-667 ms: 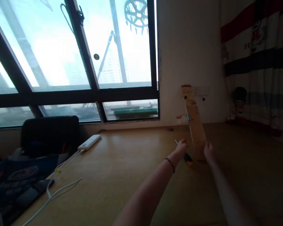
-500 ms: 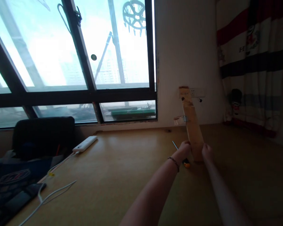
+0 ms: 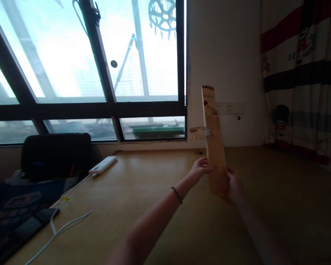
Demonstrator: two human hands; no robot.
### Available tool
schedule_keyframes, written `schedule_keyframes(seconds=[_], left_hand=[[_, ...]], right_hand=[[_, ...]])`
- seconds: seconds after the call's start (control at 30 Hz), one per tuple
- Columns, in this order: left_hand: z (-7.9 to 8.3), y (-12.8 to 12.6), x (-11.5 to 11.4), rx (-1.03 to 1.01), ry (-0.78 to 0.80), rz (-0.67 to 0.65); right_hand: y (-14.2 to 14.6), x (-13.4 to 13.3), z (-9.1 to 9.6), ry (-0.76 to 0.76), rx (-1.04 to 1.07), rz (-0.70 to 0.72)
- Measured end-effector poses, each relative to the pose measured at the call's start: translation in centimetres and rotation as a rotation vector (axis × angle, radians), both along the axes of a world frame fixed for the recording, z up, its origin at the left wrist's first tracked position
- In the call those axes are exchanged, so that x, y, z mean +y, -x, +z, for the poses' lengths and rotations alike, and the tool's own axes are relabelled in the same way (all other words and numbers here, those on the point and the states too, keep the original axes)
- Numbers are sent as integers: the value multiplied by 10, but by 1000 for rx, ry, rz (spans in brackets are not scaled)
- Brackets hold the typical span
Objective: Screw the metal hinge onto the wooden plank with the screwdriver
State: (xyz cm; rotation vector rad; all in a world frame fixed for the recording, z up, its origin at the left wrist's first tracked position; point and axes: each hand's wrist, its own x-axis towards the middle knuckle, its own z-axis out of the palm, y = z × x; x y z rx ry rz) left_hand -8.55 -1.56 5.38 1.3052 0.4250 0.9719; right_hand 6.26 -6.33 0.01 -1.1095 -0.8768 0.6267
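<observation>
A long wooden board (image 3: 214,143) stands upright above the wooden tabletop (image 3: 143,198), with a small metal hinge (image 3: 206,131) on its left edge joining a short wooden piece. My left hand (image 3: 200,167) grips the board's left edge low down, fingers closed on it. My right hand (image 3: 234,184) holds the board's lower right end, partly hidden behind it. The board's bottom end sits just above the table surface.
A white power bank (image 3: 103,165) with white cables (image 3: 63,228) lies at the left rear. A black chair back (image 3: 55,154) and dark printed fabric (image 3: 19,206) are at far left. Window, wall socket (image 3: 230,108) and striped curtain (image 3: 303,73) stand behind.
Both hands closed on the board and lifted it up and slightly left. The orange-handled tool seen on the table by the board before is no longer visible.
</observation>
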Motion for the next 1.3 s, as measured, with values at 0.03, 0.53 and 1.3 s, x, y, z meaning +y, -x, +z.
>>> schedule_keyframes(seconds=[0.03, 0.53, 1.3], left_hand=[[3, 19, -5, 5, -19, 2], [-50, 167, -79, 71, 203, 80], [-77, 169, -46, 190, 407, 92]], right_hand=[[13, -5, 3, 23, 58, 65], [109, -59, -5, 240, -22, 807], [115, -35, -36, 447, 21, 753]])
